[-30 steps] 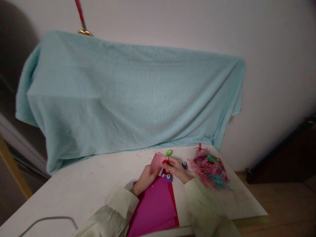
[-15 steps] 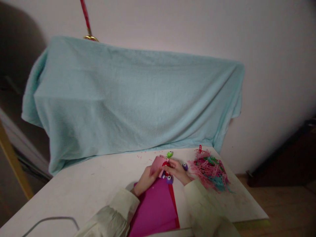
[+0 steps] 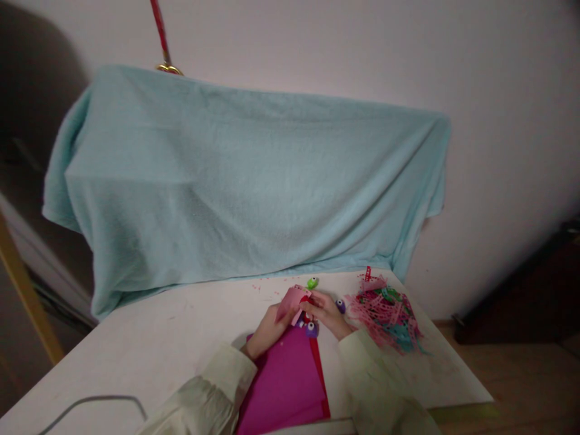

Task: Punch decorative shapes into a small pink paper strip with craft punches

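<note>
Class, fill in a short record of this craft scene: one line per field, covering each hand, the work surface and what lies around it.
left hand: holds pink paper piece
right hand: grips small red punch at the pink piece's edge
under hands: magenta paper sheets over a red sheet
nearby: purple punch, second purple punch, green punch
right side: pile of paper scraps
surface: white table
behind: light blue towel

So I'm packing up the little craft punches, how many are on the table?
3, maybe 4. A green punch beyond the hands, a purple punch right of the right hand, another purple one below the fingers. Something red sits hidden between the hands.
</note>
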`<state>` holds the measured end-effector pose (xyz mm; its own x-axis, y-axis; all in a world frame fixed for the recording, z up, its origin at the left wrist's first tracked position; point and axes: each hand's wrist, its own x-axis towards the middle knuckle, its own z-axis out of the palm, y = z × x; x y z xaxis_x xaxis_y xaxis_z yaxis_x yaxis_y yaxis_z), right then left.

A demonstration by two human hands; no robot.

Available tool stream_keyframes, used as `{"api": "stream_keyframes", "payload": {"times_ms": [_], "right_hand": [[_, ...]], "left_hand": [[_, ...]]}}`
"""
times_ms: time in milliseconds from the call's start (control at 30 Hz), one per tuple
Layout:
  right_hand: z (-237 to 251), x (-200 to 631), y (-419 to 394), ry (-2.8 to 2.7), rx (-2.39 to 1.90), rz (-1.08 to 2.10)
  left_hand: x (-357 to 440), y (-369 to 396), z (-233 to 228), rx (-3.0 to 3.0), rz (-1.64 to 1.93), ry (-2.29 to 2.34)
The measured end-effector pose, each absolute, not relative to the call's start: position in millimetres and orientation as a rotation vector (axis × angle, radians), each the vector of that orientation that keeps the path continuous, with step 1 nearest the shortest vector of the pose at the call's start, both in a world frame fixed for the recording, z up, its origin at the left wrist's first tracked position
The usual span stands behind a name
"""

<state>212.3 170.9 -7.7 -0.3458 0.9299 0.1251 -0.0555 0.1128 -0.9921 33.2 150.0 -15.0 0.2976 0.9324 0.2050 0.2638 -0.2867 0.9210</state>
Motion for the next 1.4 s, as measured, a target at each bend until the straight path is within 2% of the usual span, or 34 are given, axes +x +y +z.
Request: {"api": "stream_keyframes", "payload": {"times_ms": [567, 1400], "right_hand": [[-10.0, 209.8, 167.8, -1.456, -0.791, 1.339], [-23.2, 207.7, 179.1, -1.451, -0.876, 1.322]], "left_hand": [[35.0, 150.0, -15.1, 1.824, 0.954, 1.088], [33.0, 149.0, -11.9, 1.828, 0.997, 1.109]]}}
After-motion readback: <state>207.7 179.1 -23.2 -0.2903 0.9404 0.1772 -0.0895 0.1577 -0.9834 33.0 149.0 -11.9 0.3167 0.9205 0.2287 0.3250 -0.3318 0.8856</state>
